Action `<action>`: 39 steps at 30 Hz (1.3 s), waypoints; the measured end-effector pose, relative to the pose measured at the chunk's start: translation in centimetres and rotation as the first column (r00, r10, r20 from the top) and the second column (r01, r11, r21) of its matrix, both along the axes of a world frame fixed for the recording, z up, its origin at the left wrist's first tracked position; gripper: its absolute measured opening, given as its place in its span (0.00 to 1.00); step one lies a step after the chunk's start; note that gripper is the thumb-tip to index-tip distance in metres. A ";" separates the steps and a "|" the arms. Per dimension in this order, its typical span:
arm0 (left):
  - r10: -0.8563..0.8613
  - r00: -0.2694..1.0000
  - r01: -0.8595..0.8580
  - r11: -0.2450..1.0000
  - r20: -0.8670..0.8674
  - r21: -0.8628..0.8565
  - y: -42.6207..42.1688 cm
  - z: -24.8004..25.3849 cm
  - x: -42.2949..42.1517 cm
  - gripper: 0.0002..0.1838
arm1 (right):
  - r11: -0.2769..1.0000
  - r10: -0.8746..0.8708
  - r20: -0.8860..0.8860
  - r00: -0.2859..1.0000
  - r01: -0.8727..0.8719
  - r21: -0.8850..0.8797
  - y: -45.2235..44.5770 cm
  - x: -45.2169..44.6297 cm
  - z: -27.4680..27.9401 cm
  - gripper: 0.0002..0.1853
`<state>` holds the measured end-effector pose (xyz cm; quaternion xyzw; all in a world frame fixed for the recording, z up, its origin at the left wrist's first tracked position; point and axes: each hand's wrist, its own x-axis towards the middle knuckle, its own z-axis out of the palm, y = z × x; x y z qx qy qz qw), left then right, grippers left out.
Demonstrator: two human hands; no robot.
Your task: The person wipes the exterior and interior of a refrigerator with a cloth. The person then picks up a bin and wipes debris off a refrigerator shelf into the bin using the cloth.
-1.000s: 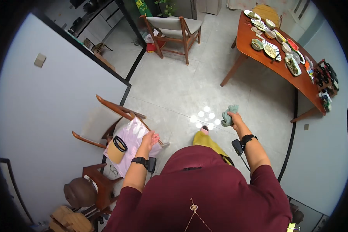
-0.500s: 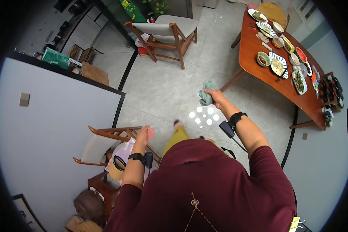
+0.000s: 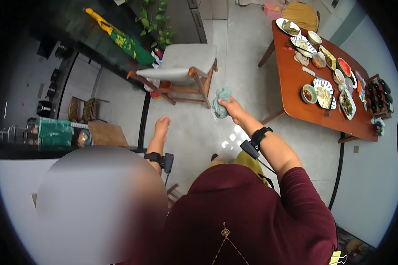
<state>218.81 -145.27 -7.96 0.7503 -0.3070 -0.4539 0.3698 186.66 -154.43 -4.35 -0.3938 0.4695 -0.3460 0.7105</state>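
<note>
A crumpled grey-green cloth (image 3: pixel 221 102) is bunched in my right hand (image 3: pixel 235 111), held out in front of me above the floor, close to the grey chair (image 3: pixel 184 62). My left hand (image 3: pixel 162 126) hangs in the air left of it, holding nothing, its fingers loosely stretched forward. Black bands with small dark boxes sit on both forearms. To the right of my right hand stands the wooden dining table (image 3: pixel 292 95), bearing plates of food, bowls and chopsticks.
A leafy plant (image 3: pixel 152 20) and a green-and-yellow bag (image 3: pixel 128 44) are behind the chair. On the left, a counter ledge holds a green box (image 3: pixel 55 132) and a wooden board (image 3: pixel 107 134). A wine rack (image 3: pixel 379 97) stands beyond the table. A blurred patch hides the lower left.
I have moved forward, so the grey chair appears nearer. Both hands now sit further forward over the floor, the cloth still in my right hand. The chair at lower left is mostly hidden.
</note>
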 end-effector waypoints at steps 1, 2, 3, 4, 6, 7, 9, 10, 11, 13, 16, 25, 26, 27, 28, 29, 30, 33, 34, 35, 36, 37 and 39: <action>-0.014 1.000 0.015 1.000 0.006 -0.012 -3.2 0.3 -0.3 0.20 | 0.996 -0.035 -0.039 0.999 0.032 -0.084 -1.3 0.9 0.2 0.24; -0.046 0.998 0.049 0.995 0.035 -0.082 -6.1 0.6 -0.9 0.21 | 0.995 -0.047 -0.029 0.998 0.044 -0.092 -2.8 1.8 0.5 0.24; -0.074 0.995 0.082 0.985 0.063 -0.148 -8.4 0.6 -1.4 0.23 | 0.985 -0.015 -0.049 0.999 0.006 -0.175 -3.9 2.8 0.5 0.24; -0.081 0.995 0.090 0.984 0.065 -0.151 -10.7 1.4 -2.7 0.23 | 0.967 0.017 -0.075 0.997 -0.035 -0.252 -5.2 3.5 0.8 0.24; -0.054 0.998 0.062 0.970 0.038 -0.234 -14.5 3.4 -5.1 0.30 | 0.947 0.094 -0.154 0.984 -0.136 -0.291 -8.0 4.8 1.0 0.23; -0.055 0.998 0.062 0.969 0.037 -0.240 -16.2 4.3 -6.0 0.30 | 0.854 0.014 -0.320 0.947 -0.178 -0.489 -9.5 5.7 0.3 0.23; -0.028 0.999 0.032 0.971 0.020 -0.239 -18.7 5.2 -7.1 0.37 | 0.715 -0.092 -0.458 0.884 -0.262 -0.649 -12.8 8.0 -1.9 0.23; -0.015 1.000 0.018 0.972 0.017 -0.236 -19.8 4.5 -7.0 0.37 | 0.656 -0.076 -0.455 0.887 -0.299 -0.693 -14.4 9.2 -3.6 0.23; -0.053 0.999 0.050 0.962 -0.005 -0.267 -21.4 3.4 -6.6 0.38 | 0.590 -0.058 -0.449 0.891 -0.333 -0.736 -16.4 9.9 -4.3 0.23; -0.100 0.991 0.075 0.961 -0.083 -0.267 -24.4 2.8 -6.3 0.40 | 0.574 0.057 -0.445 0.894 -0.394 -0.718 -18.9 10.6 -4.0 0.23; -0.161 0.972 0.126 0.971 -0.168 -0.203 -26.6 1.1 -6.1 0.42 | 0.520 0.309 -0.513 0.801 -0.594 -0.614 -21.1 11.5 -4.7 0.25; -0.258 0.930 0.312 0.930 -0.261 0.194 -29.5 0.7 -6.2 0.42 | 0.343 0.574 -0.666 0.476 -0.879 -0.332 -29.1 10.6 -8.0 0.28; -0.291 0.920 0.349 0.914 -0.264 0.207 -29.7 0.1 -5.9 0.42 | 0.236 0.599 -0.723 0.346 -0.938 -0.253 -30.3 10.2 -8.2 0.27; -0.317 0.921 0.364 0.907 -0.225 0.213 -30.0 1.1 -6.4 0.40 | 0.126 0.605 -0.768 0.210 -0.978 -0.168 -31.3 9.7 -8.3 0.25; -0.344 0.920 0.380 0.899 -0.186 0.218 -30.3 1.7 -6.6 0.38 | 0.115 0.609 -0.767 0.200 -0.980 -0.165 -31.9 9.1 -9.8 0.25; -0.333 0.924 0.370 0.903 -0.188 0.218 -30.5 0.2 -6.1 0.38 | 0.162 0.616 -0.757 0.217 -0.976 -0.148 -32.4 8.7 -12.7 0.23; -0.428 0.904 0.420 0.892 0.013 0.167 -30.6 -2.4 -5.1 0.36 | 0.211 0.618 -0.750 0.236 -0.969 -0.131 -33.2 8.5 -14.2 0.21; -0.512 0.856 0.495 0.853 0.077 0.165 -34.0 -1.2 -4.1 0.34 | 0.329 0.592 -0.743 0.312 -0.935 -0.131 -36.6 8.0 -14.1 0.20; -0.522 0.851 0.522 0.827 -0.058 0.206 -35.4 -0.1 -4.1 0.33 | 0.325 0.591 -0.750 0.298 -0.938 -0.117 -37.8 7.9 -13.7 0.20; -0.436 0.895 0.447 0.880 -0.098 0.163 -36.5 0.1 -4.2 0.34 | 0.506 0.619 -0.648 0.444 -0.856 -0.104 -39.2 8.2 -12.7 0.22; -0.447 0.889 0.457 0.878 -0.100 0.144 -38.3 0.4 -4.0 0.34 | 0.670 0.591 -0.549 0.591 -0.739 -0.074 -41.5 8.6 -11.5 0.24; -0.367 0.915 0.390 0.911 -0.170 0.133 -40.0 0.9 -4.1 0.35 | 0.674 0.576 -0.568 0.588 -0.734 -0.076 -43.7 8.8 -10.5 0.24; -0.222 0.906 0.287 0.948 -0.361 0.138 -42.6 2.3 -4.7 0.39 | 0.827 0.509 -0.347 0.788 -0.559 -0.055 -46.5 9.5 -8.7 0.31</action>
